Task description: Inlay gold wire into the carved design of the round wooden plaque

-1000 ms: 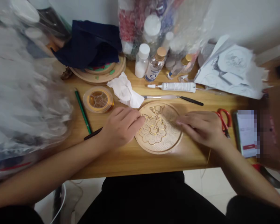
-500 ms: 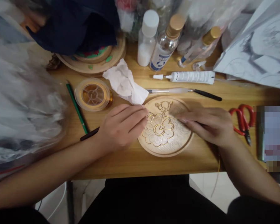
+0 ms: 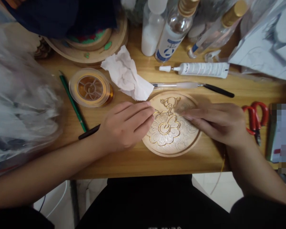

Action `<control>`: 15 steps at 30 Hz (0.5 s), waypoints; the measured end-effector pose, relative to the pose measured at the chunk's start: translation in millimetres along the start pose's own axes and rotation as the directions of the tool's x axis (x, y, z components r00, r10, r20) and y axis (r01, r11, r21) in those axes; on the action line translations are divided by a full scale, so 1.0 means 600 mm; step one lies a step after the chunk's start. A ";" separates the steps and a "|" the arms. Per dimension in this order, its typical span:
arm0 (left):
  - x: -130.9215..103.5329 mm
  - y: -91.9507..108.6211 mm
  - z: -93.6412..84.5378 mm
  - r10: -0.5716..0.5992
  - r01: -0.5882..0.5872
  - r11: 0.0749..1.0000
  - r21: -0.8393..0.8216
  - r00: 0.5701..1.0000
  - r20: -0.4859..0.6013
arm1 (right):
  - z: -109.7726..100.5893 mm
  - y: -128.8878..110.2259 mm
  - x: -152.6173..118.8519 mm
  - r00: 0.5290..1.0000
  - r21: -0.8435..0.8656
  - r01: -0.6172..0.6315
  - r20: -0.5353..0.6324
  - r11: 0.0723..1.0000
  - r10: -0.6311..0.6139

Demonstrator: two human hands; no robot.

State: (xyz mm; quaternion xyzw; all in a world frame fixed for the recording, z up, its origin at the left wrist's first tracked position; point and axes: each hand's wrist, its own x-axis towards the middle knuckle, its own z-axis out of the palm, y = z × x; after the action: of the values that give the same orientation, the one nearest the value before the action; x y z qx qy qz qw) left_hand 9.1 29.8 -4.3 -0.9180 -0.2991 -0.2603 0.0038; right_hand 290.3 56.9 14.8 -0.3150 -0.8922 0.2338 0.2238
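Observation:
A round wooden plate (image 3: pixel 181 144) lies near the table's front edge, with a flower outlined in gold and faint drawn lines at its right. My left hand (image 3: pixel 128 125) rests at the plate's left rim, fingers pressed together; what they hold, if anything, is hidden. Over the right part of the plate, my right hand (image 3: pixel 216 122) is closed in a pinch, its fingertips at the drawing; the thing between them is too small to make out. A thin gold wire (image 3: pixel 221 173) hangs off the table edge below my right wrist.
Behind the plate lie a crumpled tissue (image 3: pixel 127 74), a pen (image 3: pixel 176 85) and a white tube (image 3: pixel 203 69). A wire spool (image 3: pixel 90 87) and green pencil (image 3: pixel 72 101) are at left, red-handled cutters (image 3: pixel 255 119) at right. Bottles (image 3: pixel 170 38) stand behind.
The view has shifted closer to the table, so objects at the back appear higher and larger. Both hands keep nearly the same places at the plate.

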 end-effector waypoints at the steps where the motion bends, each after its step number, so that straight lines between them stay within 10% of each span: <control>1: 0.000 0.000 -0.001 0.003 -0.003 1.000 0.000 1.000 0.005 | -0.001 0.000 0.000 1.000 -0.003 0.003 0.003 1.000 -0.003; 15: 0.005 0.003 0.000 -0.024 0.025 0.999 0.026 0.999 -0.042 | 0.001 0.002 -0.003 0.995 0.060 -0.038 -0.092 0.998 0.043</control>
State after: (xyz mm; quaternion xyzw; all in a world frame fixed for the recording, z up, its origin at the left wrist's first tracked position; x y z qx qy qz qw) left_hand 11.9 29.9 -2.6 -0.9085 -0.3136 -0.2755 0.0190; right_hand 291.8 56.2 13.1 -0.3370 -0.8671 0.2490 0.2695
